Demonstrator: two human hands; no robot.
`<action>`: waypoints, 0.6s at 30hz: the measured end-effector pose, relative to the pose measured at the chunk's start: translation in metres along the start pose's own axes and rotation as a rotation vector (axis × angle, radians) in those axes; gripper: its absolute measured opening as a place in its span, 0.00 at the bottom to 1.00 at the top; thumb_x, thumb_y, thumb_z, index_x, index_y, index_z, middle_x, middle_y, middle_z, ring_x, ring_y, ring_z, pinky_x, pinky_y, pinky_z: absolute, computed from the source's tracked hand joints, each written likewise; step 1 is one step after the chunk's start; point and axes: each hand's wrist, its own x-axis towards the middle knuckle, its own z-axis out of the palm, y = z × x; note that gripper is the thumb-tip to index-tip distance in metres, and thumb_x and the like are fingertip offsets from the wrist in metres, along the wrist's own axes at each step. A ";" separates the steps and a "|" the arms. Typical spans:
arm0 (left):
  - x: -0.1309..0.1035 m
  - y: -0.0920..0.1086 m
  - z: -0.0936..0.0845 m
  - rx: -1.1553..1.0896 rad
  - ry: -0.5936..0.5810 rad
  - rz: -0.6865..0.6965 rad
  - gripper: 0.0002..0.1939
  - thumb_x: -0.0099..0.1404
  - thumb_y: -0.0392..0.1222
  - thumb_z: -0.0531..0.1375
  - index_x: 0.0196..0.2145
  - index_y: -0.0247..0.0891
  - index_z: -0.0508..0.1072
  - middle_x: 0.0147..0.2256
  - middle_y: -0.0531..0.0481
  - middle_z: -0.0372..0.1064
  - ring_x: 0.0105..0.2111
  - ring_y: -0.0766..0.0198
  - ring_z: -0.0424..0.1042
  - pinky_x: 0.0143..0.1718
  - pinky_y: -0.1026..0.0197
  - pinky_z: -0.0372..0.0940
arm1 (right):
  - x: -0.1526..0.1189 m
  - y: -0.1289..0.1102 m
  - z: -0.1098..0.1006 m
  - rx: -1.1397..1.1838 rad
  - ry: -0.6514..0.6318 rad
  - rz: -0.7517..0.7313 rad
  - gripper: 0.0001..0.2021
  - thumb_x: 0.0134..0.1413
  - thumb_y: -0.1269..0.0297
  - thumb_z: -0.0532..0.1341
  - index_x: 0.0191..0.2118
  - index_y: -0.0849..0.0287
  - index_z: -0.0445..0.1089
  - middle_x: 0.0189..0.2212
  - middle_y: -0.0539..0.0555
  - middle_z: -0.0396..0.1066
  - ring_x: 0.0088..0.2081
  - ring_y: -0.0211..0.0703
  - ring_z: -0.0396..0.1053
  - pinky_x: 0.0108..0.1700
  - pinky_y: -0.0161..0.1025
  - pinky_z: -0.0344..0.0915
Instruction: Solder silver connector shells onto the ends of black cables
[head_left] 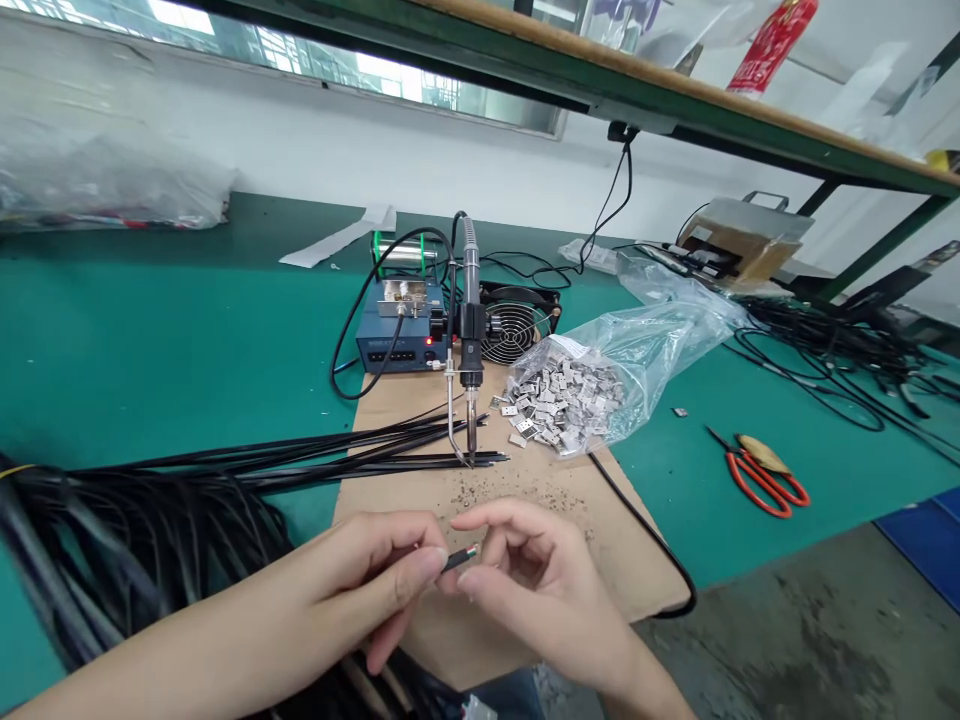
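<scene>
My left hand pinches a black cable between thumb and forefinger. Short coloured wire ends, red and green among them, stick out of the cable's tip toward the right. Close beside that tip is my right hand, its thumb and forefinger apart and its other fingers curled; nothing shows in its grasp. Both hands are above a sheet of brown cardboard. Beyond them a soldering iron hangs tip down in a stand, with a thin metal tube next to it. Several black cables lie with their ends near the iron's tip.
Behind the iron are a blue soldering station, a solder wire spool and a fan. A plastic bag spills small metal connectors. Orange-handled scissors lie rightward. A thick cable bundle covers the left. A shelf crosses above.
</scene>
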 end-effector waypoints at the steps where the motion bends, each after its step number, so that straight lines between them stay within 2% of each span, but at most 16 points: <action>1: 0.000 -0.001 0.000 0.006 0.000 -0.006 0.23 0.70 0.62 0.47 0.30 0.42 0.65 0.19 0.60 0.60 0.26 0.64 0.61 0.36 0.64 0.59 | 0.000 -0.001 0.002 0.001 -0.023 -0.006 0.13 0.47 0.63 0.69 0.41 0.58 0.77 0.21 0.45 0.61 0.22 0.35 0.57 0.25 0.35 0.53; 4: 0.000 -0.003 0.000 0.020 -0.002 -0.019 0.22 0.70 0.61 0.47 0.30 0.42 0.66 0.19 0.60 0.60 0.25 0.65 0.61 0.35 0.64 0.59 | -0.001 -0.004 0.003 -0.012 -0.026 -0.042 0.10 0.49 0.64 0.68 0.39 0.58 0.77 0.20 0.44 0.59 0.22 0.35 0.55 0.25 0.35 0.52; 8: -0.001 0.000 -0.001 0.006 -0.012 -0.007 0.22 0.70 0.59 0.47 0.28 0.42 0.65 0.19 0.59 0.60 0.25 0.64 0.61 0.35 0.63 0.59 | -0.005 -0.007 -0.006 -0.023 0.069 -0.058 0.04 0.48 0.66 0.67 0.33 0.58 0.74 0.19 0.44 0.59 0.21 0.34 0.55 0.23 0.33 0.51; 12: 0.000 0.007 -0.001 -0.010 -0.018 -0.002 0.19 0.69 0.56 0.50 0.27 0.41 0.64 0.22 0.59 0.58 0.23 0.67 0.56 0.26 0.64 0.54 | -0.008 -0.007 -0.012 -0.026 0.105 -0.042 0.05 0.48 0.65 0.67 0.32 0.58 0.72 0.19 0.44 0.60 0.21 0.35 0.55 0.23 0.33 0.51; 15: 0.004 0.009 0.001 -0.021 0.049 0.022 0.15 0.67 0.53 0.52 0.30 0.40 0.66 0.22 0.60 0.52 0.22 0.67 0.52 0.23 0.65 0.50 | -0.006 -0.004 -0.007 -0.047 0.080 0.011 0.06 0.48 0.64 0.67 0.33 0.59 0.73 0.19 0.45 0.59 0.22 0.35 0.55 0.24 0.33 0.52; 18: 0.006 0.007 0.005 0.056 0.171 0.055 0.16 0.66 0.53 0.53 0.28 0.39 0.68 0.24 0.57 0.56 0.25 0.65 0.56 0.25 0.64 0.51 | -0.002 -0.003 0.002 -0.026 0.085 0.038 0.06 0.47 0.63 0.66 0.30 0.60 0.73 0.19 0.45 0.60 0.22 0.35 0.56 0.24 0.33 0.51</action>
